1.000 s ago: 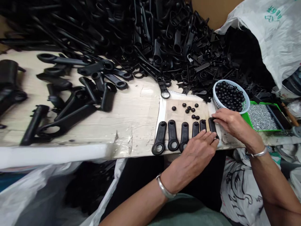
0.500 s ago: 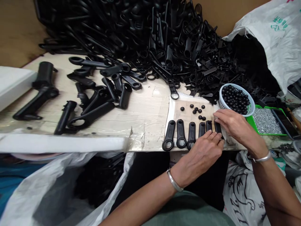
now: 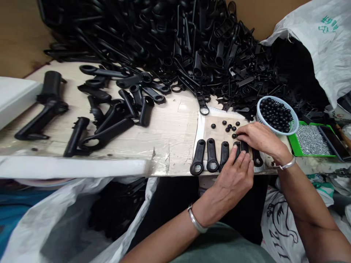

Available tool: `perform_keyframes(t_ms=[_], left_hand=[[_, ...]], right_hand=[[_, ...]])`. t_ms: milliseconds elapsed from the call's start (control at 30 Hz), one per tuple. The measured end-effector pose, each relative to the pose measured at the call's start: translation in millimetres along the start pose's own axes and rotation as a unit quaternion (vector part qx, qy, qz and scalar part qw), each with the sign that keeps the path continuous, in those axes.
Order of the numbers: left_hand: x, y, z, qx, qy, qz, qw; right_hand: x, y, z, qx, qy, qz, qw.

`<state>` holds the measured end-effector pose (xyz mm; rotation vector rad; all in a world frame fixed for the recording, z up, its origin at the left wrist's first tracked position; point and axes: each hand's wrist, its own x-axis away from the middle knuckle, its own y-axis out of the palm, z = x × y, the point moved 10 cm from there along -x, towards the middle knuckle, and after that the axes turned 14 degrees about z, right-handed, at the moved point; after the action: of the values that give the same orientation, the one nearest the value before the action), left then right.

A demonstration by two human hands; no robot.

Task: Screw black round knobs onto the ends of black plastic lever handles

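Observation:
A row of several black plastic crank-shaped arms [image 3: 211,155], each with a ring at its near end, lies on a board at the table's front edge. My left hand [image 3: 236,173] rests palm down on the right part of this row, its fingers stretched over the arms and hiding parts of them. Above them, my right hand [image 3: 261,140] has its thumb and fingertips pinched on a small black ball, largely covered by the fingers. Several more small black balls [image 3: 229,126] lie loose just left of those fingertips. The rightmost arm [image 3: 257,157] shows below my right wrist.
Behind the board rises a large heap of black plastic parts [image 3: 153,40]. A pale blue basket [image 3: 295,126] of black balls stands at right, beside a green tray [image 3: 294,146] of small metal pieces. Larger black parts [image 3: 109,131] lie at left. A white sack [image 3: 68,219] hangs below.
My right hand has moved left from the rightmost arm to the loose balls and now pinches one. My left hand has shifted slightly left along the row.

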<state>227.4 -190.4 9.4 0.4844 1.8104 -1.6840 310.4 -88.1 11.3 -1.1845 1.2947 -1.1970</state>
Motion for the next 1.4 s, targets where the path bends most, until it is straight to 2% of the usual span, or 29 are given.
perform_keyframes(t_ms=[67,200,300,467,633,800,1067,1400], left_hand=[[1.1,1.8,0.4,0.007,-0.001,0.009,1.000],[2.2,2.6,-0.8,0.013,-0.006,0.015,1.000],[1.6,1.3,-1.5,0.015,0.001,0.016,1.000],[2.2,4.5,-1.4,0.016,0.007,0.011,1.000],[3.2,7.1,-1.8,0.021,-0.001,0.001,1.000],[2.1,6.2,-1.8,0.034,0.005,-0.008,0.999],[3.2,10.5,-2.7,0.037,-0.008,-0.021,0.999],[4.5,14.2,-4.3,0.058,-0.005,-0.030,0.998]], right_hand=[[3.7,-14.2,5.7,-0.076,0.010,0.057,0.995],[23.9,-37.5,28.4,-0.191,0.055,0.183,0.963],[40.3,-34.4,37.8,-0.212,0.072,0.222,0.949],[53.7,-26.1,39.5,-0.214,0.078,0.262,0.938],[54.1,-23.9,35.1,-0.205,0.060,0.264,0.941],[53.5,-24.9,24.3,-0.182,-0.001,0.259,0.949],[54.1,-27.3,14.9,-0.127,-0.048,0.264,0.955],[47.4,-27.7,-8.9,-0.050,-0.112,0.211,0.970]])
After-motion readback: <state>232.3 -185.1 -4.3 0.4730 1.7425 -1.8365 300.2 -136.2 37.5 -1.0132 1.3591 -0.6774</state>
